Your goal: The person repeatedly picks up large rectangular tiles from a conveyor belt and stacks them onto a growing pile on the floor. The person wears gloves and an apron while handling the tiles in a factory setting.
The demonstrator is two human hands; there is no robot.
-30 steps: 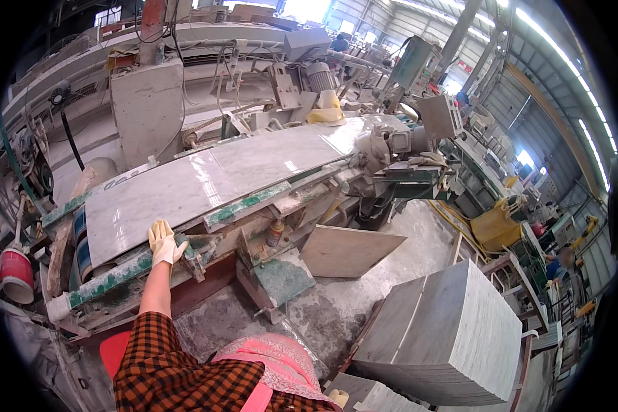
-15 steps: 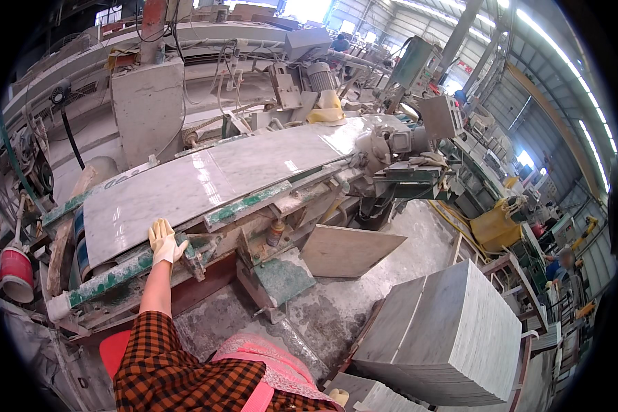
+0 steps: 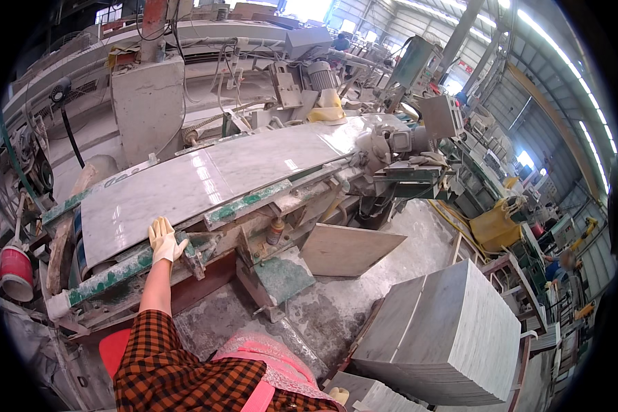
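Long, pale grey-veined stone slabs (image 3: 178, 185) lie end to end on the green-edged conveyor bench (image 3: 110, 278). My left hand (image 3: 165, 240), in a cream glove, rests open on the near edge of the left slab, fingers stretched out and pressed together lightly, thumb apart. Of my right hand (image 3: 338, 395) only a small gloved part shows at the lower edge, beside a stack of stone pieces (image 3: 378, 397); its fingers cannot be made out.
A large stack of grey slabs (image 3: 419, 329) stands at the right. A square board (image 3: 350, 250) leans by the bench. A motor unit (image 3: 402, 141) sits at the bench's far end. A red-and-white bucket (image 3: 15, 273) is at the left, a yellow container (image 3: 494, 226) at the far right.
The left slab has slid slightly to the left along the bench. My left hand stays in nearly the same place at its edge.
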